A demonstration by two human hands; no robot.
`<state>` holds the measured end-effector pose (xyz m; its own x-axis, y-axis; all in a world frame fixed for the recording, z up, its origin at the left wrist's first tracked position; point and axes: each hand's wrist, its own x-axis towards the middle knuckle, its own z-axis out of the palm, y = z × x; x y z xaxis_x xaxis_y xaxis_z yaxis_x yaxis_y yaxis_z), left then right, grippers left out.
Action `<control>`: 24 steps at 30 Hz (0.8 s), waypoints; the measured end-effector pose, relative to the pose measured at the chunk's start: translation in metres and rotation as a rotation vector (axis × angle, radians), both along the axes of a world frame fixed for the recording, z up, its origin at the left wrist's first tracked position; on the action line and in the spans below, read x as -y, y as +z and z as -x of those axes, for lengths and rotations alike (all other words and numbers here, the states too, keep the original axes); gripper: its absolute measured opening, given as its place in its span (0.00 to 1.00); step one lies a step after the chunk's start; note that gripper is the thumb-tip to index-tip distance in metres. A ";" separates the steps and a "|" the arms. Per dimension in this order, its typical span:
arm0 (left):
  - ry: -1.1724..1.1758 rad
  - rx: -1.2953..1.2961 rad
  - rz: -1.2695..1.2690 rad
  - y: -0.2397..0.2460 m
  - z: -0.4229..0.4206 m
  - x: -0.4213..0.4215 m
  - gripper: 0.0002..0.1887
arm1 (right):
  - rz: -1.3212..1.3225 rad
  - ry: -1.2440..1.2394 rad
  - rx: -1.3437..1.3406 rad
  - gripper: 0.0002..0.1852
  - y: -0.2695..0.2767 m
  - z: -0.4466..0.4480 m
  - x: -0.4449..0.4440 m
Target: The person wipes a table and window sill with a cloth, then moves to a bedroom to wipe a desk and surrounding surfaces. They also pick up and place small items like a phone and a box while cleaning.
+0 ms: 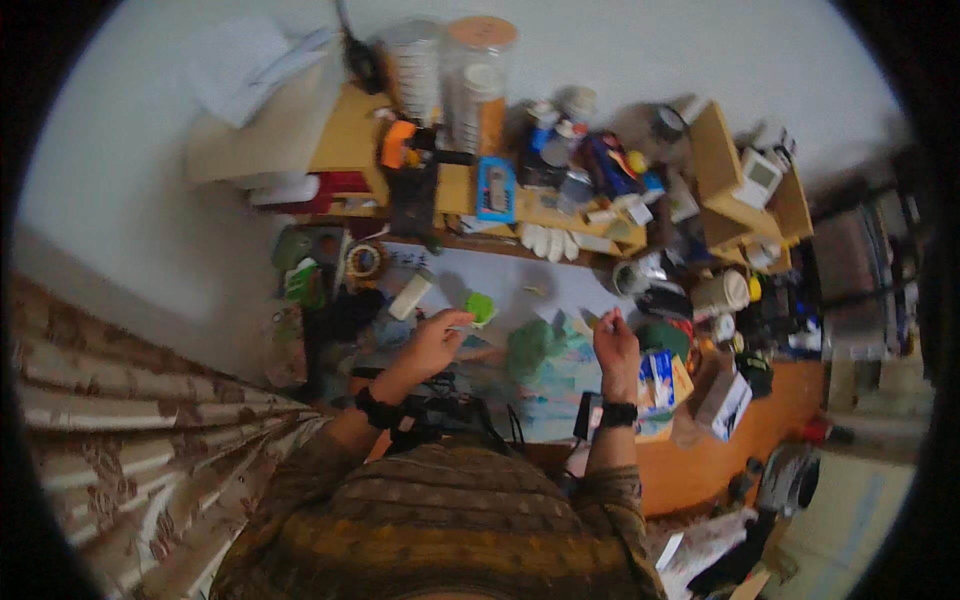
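Above the desk, my left hand [435,341] reaches in from the left. Its thumb and fingers close at the edge of a small bright green object [480,307] with a pale lower rim; blur hides what it is. My right hand [616,345] is raised to the right, fingers curled with the tips near each other. Whether something small sits between those fingertips cannot be made out. Beneath both hands lies a desk mat [562,375] with a green and blue picture. A whitish block [411,295] rests beyond my left hand, and a small pale piece [534,289] lies between the hands, farther back.
A wooden shelf [540,206] crowded with jars and bottles runs along the back, with a white glove [551,243] hanging at its edge. A tape roll [364,259] is at left. Blue-and-yellow packaging [660,381] and a carton [724,405] stand at right. A patterned curtain [135,420] hangs left.
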<state>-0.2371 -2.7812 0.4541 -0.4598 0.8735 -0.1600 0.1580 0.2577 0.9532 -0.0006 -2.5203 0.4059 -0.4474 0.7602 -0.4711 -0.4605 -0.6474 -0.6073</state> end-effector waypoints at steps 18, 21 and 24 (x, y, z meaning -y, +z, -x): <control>0.668 -0.566 -0.212 0.072 0.171 -0.055 0.14 | 0.604 0.119 -0.549 0.18 0.077 0.042 0.058; 0.720 -0.213 -0.028 0.066 0.178 -0.070 0.19 | 0.583 0.148 -0.525 0.17 0.082 0.035 0.061; 0.779 0.400 -0.067 0.059 0.169 -0.086 0.26 | 0.463 0.251 -0.513 0.17 0.078 0.029 0.069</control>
